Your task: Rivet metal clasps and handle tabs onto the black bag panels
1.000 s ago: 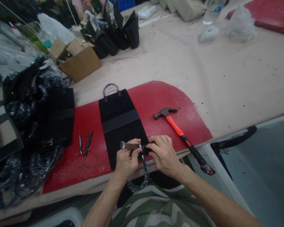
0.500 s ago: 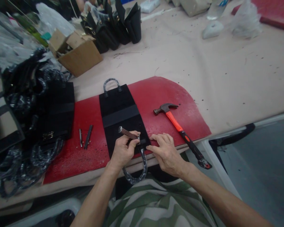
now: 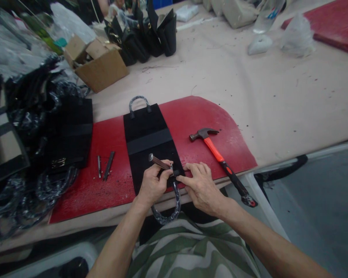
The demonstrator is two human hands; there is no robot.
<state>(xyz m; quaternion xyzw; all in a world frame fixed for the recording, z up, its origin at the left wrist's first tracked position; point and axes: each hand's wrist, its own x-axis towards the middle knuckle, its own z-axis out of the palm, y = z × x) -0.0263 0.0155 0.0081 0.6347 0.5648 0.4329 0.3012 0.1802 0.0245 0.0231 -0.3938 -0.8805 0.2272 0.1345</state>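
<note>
Hanging nearest, past the tabletop's edge (image 3: pixel 116 214), is the near handle (image 3: pixel 176 204). Beside it, the right hand (image 3: pixel 203 189) has eased from bunched to spread, grip apart; the left hand (image 3: pixel 152 183), clamped on the tool (image 3: pixel 159 161), has changed its slant, perhaps for placement. The panel (image 3: pixel 146 141) lies flat beneath; rightward rests the hammer (image 3: pixel 214 150).

Your left hand (image 3: pixel 153 182) hides part of the tool (image 3: pixel 159 161), and its lower tip is too small to tell. The left edge cuts the pile of black bags (image 3: pixel 72 131). The top edge cuts the bottle (image 3: pixel 263 21) and the person (image 3: pixel 116 8). The contents of the cardboard box (image 3: pixel 104 72) are too blurred.
</note>
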